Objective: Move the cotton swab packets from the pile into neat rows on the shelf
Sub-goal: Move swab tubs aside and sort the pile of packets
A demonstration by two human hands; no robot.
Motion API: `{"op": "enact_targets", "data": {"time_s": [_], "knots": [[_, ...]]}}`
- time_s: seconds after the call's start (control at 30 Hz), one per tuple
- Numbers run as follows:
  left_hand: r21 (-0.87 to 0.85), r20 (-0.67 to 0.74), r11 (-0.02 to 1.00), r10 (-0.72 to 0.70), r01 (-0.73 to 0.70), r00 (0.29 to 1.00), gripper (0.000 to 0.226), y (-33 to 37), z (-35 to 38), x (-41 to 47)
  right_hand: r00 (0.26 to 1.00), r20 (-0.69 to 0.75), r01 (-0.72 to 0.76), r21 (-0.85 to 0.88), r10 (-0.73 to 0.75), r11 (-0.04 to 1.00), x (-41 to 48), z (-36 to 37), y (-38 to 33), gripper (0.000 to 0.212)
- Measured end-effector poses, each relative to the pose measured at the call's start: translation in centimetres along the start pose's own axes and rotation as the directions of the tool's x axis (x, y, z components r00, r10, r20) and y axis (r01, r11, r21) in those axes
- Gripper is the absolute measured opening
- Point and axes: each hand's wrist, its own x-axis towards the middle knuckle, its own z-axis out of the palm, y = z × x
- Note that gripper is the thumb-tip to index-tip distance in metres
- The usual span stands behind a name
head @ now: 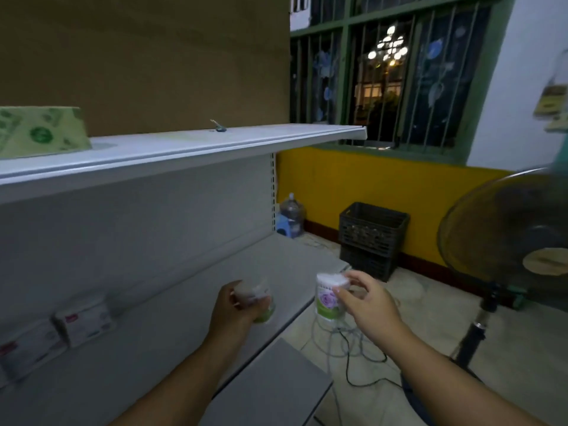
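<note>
Head view looks along a white shelving unit with a brown board behind it. Its upper shelf runs across the middle of the picture, and the lower shelf stretches beneath it toward the right.

A barred window with a green frame fills the upper right, above a yellow wall. A standing fan is at the right edge. A black crate stands on the floor against the yellow wall, with a large water bottle near it, just past the end of the shelving. Cables lie tangled on the floor tiles.

A green patterned pack sits on the upper shelf at the far left. Two white boxes with red marks stand side by side on the lower shelf at the left, blurred.

Both forearms reach in from the bottom. The right hand holds a cotton swab packet upright in the air just off the lower shelf's front edge, its fingers and thumb pinching the top and side; the packet shows a purple rose above a green band. The left hand is over the lower shelf, its fingers curled round a second cotton swab packet, which is tilted and blurred. I cannot tell whether that one touches the shelf.

A small greenish object lies on the upper shelf, too small to identify.
</note>
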Motion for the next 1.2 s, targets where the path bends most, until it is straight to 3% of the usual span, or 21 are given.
{"op": "enact_targets", "data": {"time_s": [0.1,0.3,0.47,0.63,0.8,0.97,1.2], "knots": [[0.036,-0.117,0.999,0.003,0.002,0.993,0.044,-0.9,0.7,1.9,0.997,0.073,0.024,0.029,-0.027,0.999,2.7,1.2,1.1,0.024],[0.107,-0.220,0.994,0.023,0.001,0.975,0.072,-2.3,1.6,6.9,0.954,0.245,0.195,-0.062,-0.175,0.979,8.0,4.4,3.2,0.023],[0.122,-0.331,0.992,0.080,-0.042,0.940,0.060,-2.8,3.5,12.2,0.914,0.381,0.245,-0.239,-0.142,0.940,13.4,7.0,4.3,0.032],[0.167,-0.407,0.986,0.063,0.006,0.911,0.061,-2.9,5.0,17.3,0.902,0.402,0.297,-0.317,-0.156,0.901,18.4,9.4,4.1,0.038],[0.195,-0.460,0.980,0.061,0.034,0.886,0.065,-3.0,6.3,21.2,0.908,0.379,0.296,-0.284,-0.176,0.912,22.4,11.4,4.6,0.033],[0.278,-0.529,0.957,0.082,0.081,0.844,0.069,-4.1,7.6,22.6,0.934,0.344,0.207,-0.292,-0.100,0.934,26.1,13.9,5.3,0.069],[0.403,-0.616,0.879,0.053,0.256,0.786,0.064,-4.4,8.8,23.9,0.875,0.466,0.292,-0.284,-0.134,0.913,30.3,15.8,5.9,0.055]]}}
